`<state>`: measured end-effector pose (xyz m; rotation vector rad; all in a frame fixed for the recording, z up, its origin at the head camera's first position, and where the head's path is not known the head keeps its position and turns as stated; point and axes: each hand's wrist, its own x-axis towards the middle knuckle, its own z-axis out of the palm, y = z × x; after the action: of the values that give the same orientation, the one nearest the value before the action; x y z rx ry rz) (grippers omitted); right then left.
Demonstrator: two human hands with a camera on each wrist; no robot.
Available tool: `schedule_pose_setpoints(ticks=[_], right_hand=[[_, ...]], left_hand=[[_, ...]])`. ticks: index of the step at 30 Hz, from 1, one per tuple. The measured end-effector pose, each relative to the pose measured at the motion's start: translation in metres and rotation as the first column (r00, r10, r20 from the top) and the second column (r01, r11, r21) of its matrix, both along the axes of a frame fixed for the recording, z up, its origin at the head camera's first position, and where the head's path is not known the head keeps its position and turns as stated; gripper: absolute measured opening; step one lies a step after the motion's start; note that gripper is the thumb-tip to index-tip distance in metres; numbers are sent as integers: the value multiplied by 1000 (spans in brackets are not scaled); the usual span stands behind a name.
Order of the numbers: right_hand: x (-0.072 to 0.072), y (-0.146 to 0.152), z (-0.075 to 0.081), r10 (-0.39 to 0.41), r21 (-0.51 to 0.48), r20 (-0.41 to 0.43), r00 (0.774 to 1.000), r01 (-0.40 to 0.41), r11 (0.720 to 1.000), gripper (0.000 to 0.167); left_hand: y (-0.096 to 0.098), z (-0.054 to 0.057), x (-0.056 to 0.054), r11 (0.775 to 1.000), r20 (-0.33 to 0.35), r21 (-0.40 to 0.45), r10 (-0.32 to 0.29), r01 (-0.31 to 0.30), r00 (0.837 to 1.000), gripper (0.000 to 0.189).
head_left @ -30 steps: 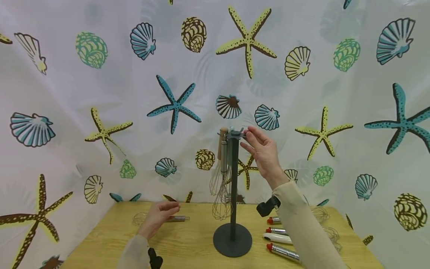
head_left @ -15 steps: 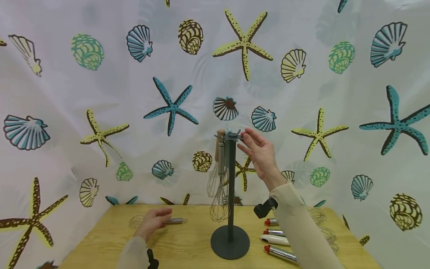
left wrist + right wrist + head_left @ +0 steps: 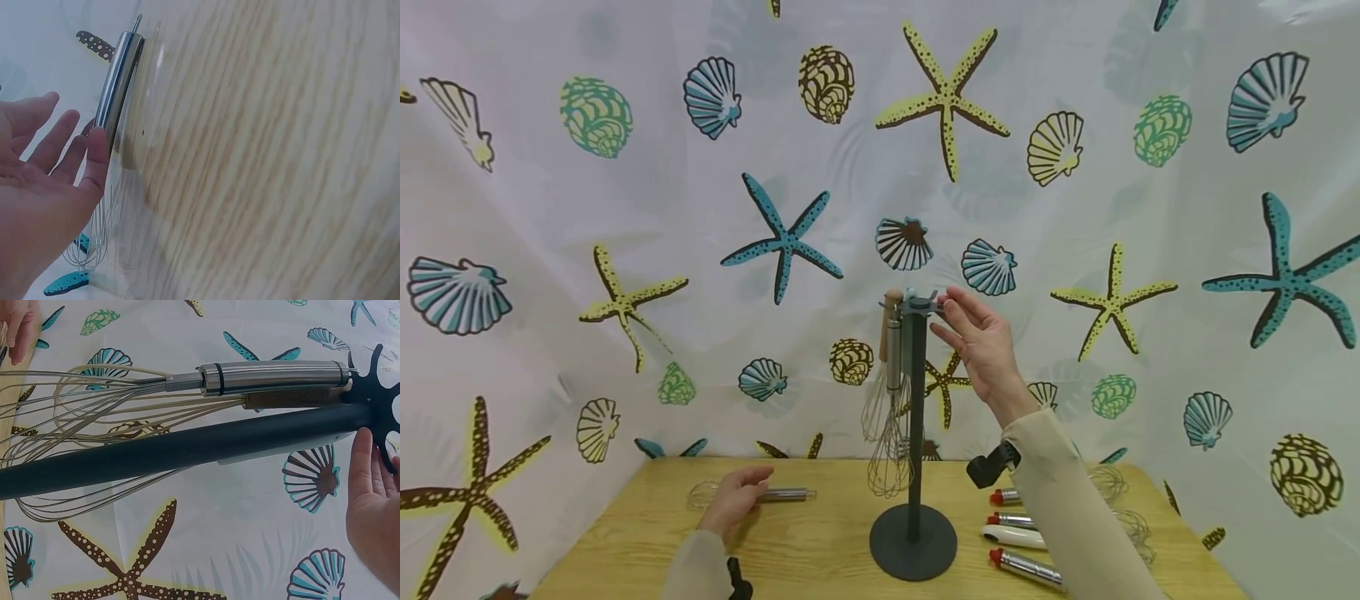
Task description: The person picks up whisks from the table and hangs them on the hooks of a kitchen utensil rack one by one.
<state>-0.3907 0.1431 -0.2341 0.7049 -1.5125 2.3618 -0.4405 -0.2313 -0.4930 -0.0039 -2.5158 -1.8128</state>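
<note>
A dark stand [image 3: 915,433] with a round base and a hooked top carries several hanging whisks: one with a wooden handle [image 3: 886,329], one with a steel handle [image 3: 893,358], and a pale green one behind the post. My right hand [image 3: 985,346] pinches one hook at the stand's top; the thumb is hidden in the right wrist view. A steel whisk [image 3: 119,84] lies on the table at left. Beside its handle is my left hand [image 3: 733,500], fingers loosely bent and holding nothing. Whether a fingertip touches the handle, I cannot tell.
At the right, partly behind my right sleeve, lie several more whisks, some with red-tipped steel handles [image 3: 1026,567] and one with a white handle [image 3: 1015,536]. The wooden table [image 3: 820,567] ends at a shell-patterned curtain [image 3: 662,167].
My left hand has moved down and slightly left, along the lying whisk's handle. My right hand stays at the hook. The whole head view has shifted slightly.
</note>
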Motion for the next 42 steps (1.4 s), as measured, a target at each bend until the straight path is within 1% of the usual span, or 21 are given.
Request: schedule_pose_setpoints(ticks=[5, 10, 13, 16, 18, 20, 22, 23, 25, 27, 30, 31, 34, 36, 38, 40, 42], right_hand=[[0, 0, 0, 7, -8, -4, 1000, -7, 1000, 34], [0, 1, -1, 4, -13, -4, 1000, -4, 1000, 30], [-1, 1, -1, 7, -19, -4, 1000, -7, 1000, 27], [-2, 1, 0, 11, -21, -4, 1000, -11, 1000, 27], [-1, 1, 0, 12, -22, -3, 1000, -13, 1000, 31], [-1, 1, 0, 14, -18, -3, 1000, -14, 1000, 39], [0, 0, 0, 16, -17, -4, 1000, -16, 1000, 45], [0, 0, -1, 17, -17, -6, 1000, -17, 1000, 47], [1, 0, -1, 20, -14, -8, 1000, -20, 1000, 45], [1, -1, -1, 27, -21, -7, 1000, -27, 999, 38], [0, -1, -2, 31, -22, -4, 1000, -31, 999, 29], [0, -1, -2, 31, -21, -4, 1000, -31, 999, 30], [0, -1, -3, 24, -19, -5, 1000, -24, 1000, 34], [0, -1, -2, 23, -17, -6, 1000, -23, 1000, 38], [0, 0, -2, 22, -21, -4, 1000, -23, 1000, 40], [0, -1, -2, 24, -23, -2, 1000, -24, 999, 43], [0, -2, -2, 26, -27, -2, 1000, -26, 999, 46]], left_hand=[[-1, 0, 0, 1000, 13, -14, -4, 5, 1000, 40], [-1, -1, 2, 999, -2, -29, -16, 16, 1000, 39], [-2, -1, 3, 999, -4, -38, 0, 0, 1000, 38], [-4, 2, 3, 998, -32, -63, 23, -25, 999, 36], [-5, 3, 4, 995, -66, -84, 45, -51, 997, 34], [-7, 4, 5, 993, -91, -103, 52, -62, 994, 34], [-7, 4, 5, 989, -98, -130, 52, -65, 994, 34], [-8, 4, 6, 988, -101, -149, 36, -50, 994, 35], [-8, 3, 6, 983, -82, -183, 11, -26, 997, 36], [-9, 1, 5, 976, -64, -216, -1, -13, 998, 35], [-11, -4, 4, 970, -34, -245, 5, -13, 999, 35], [-12, -6, 3, 969, -32, -249, -1, -7, 999, 35], [-13, -11, 3, 972, -36, -235, 12, -21, 999, 36], [-13, -12, 3, 972, -58, -234, 15, -28, 998, 36], [-13, -13, 4, 973, -76, -229, 22, -39, 997, 35], [-13, -13, 6, 972, -94, -231, 13, -35, 995, 34], [-14, -12, 7, 971, -96, -238, 4, -27, 995, 33]])
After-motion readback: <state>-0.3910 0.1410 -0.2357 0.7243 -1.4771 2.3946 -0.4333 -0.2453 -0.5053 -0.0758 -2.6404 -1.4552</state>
